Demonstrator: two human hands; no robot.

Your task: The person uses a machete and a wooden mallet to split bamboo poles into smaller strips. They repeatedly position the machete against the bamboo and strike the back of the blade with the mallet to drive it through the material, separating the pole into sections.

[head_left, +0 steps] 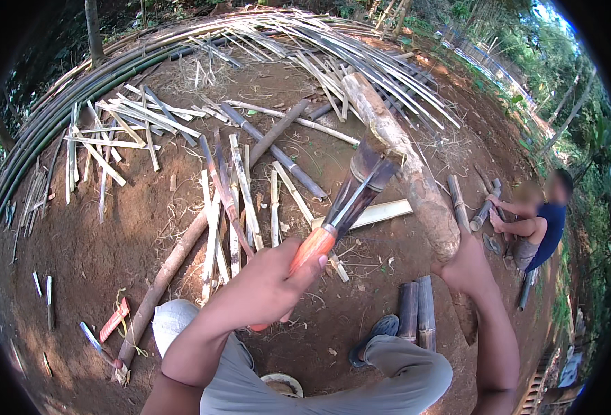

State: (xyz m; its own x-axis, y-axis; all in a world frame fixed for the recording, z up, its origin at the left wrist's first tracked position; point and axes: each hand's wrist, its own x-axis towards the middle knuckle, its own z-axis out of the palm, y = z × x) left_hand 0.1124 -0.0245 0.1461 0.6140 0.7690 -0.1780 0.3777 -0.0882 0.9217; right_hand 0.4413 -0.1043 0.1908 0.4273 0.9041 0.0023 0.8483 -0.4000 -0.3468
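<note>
My left hand (271,280) is wrapped round the orange handle of a machete (317,247). Its dark, light-edged blade angles up and away. By the blade's tip is a dark, jointed bamboo piece (373,168), which overlaps the log; whether the blade cuts into it I cannot tell. A thick, pale brown log (420,190) slants from the far middle down toward my right side. At its near end my right hand (468,266) is closed, fingers curled against the log, though partly hidden. Beyond the blade, a pale split bamboo slat (381,213) passes behind.
Split bamboo strips (243,200) and a long pole (160,290) lie ahead and left. Two dark bamboo pieces (417,315) lie by my foot. An orange saw-like tool (115,319) is at left, a bowl (281,384) between my legs. Another person (544,225) crouches at right.
</note>
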